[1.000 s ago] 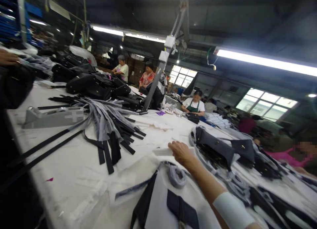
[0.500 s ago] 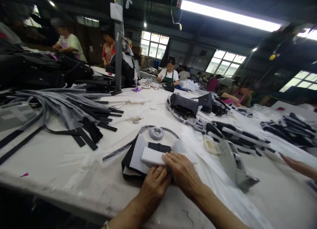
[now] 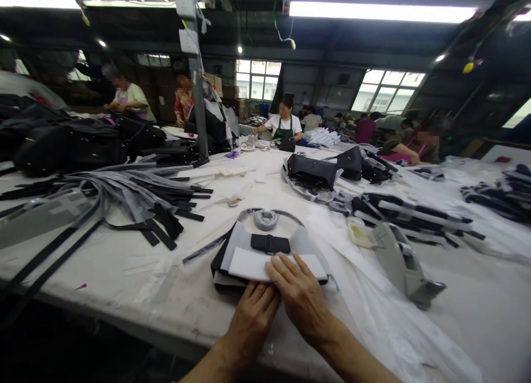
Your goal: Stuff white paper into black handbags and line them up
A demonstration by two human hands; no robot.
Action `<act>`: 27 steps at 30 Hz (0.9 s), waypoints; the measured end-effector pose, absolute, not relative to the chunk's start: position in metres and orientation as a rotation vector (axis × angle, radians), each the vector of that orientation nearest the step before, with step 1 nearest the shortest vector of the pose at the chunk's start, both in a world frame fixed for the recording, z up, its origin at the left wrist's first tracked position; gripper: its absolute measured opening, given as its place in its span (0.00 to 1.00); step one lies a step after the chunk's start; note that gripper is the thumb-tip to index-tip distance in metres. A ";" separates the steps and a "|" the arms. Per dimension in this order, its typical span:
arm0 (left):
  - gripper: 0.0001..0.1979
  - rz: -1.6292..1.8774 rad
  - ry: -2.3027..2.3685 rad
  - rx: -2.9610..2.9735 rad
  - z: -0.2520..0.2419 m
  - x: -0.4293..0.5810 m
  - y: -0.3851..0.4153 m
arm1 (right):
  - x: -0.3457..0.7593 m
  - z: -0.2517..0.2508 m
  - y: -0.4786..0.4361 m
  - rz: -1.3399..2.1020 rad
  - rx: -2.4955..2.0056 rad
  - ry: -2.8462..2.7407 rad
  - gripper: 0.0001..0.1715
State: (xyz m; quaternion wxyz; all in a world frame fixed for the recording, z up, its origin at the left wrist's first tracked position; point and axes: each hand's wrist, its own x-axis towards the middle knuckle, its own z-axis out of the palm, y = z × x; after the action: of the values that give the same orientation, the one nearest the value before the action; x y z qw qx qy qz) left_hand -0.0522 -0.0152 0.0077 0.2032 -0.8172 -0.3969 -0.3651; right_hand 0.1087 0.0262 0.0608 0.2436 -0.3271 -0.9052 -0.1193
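A black bag (image 3: pixel 219 260) lies in front of me, partly covered by a pale grey sheet (image 3: pixel 240 238). Across its near part rests a white foam strip (image 3: pixel 247 264). Behind the strip sits a small black strapped piece (image 3: pixel 270 244). My right hand (image 3: pixel 299 294) lies on the strip with its fingers stretched out. My left hand (image 3: pixel 254 318) is at the bag's near edge, fingers together and their tips tucked under the strip; it grips the edge there. A wrapped coil of strap (image 3: pixel 265 219) lies just beyond the bag.
Wrapped black straps (image 3: pixel 124 192) spread over the table at left. At right stand a tape dispenser (image 3: pixel 404 267) and a small yellowish dish (image 3: pixel 359 232). Farther back are a dark bag (image 3: pixel 312 170) and wrapped black pieces (image 3: pixel 409 216). Several people work around.
My right hand has shifted and flattened on the foam strip, which now lies straight across the bag. The black strapped piece shows more fully. The view has levelled.
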 end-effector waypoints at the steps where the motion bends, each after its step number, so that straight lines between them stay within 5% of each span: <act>1: 0.20 -1.018 -1.103 -2.287 0.006 -0.053 -0.015 | 0.106 0.061 0.026 -0.311 -0.894 -2.477 0.26; 20: 0.19 -1.210 -0.964 -2.493 0.068 -0.067 -0.022 | 0.103 0.050 0.015 0.054 -1.155 -2.602 0.31; 27: 0.22 -1.026 -1.042 -2.553 0.038 -0.063 0.024 | 0.130 0.067 0.029 0.155 -0.931 -2.570 0.26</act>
State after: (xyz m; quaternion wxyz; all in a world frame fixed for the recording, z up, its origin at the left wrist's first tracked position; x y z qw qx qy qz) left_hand -0.0625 0.0236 0.0382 0.0999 -0.8634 -0.3523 -0.3470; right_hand 0.1305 0.0289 0.0675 0.2005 -0.3333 -0.9196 0.0555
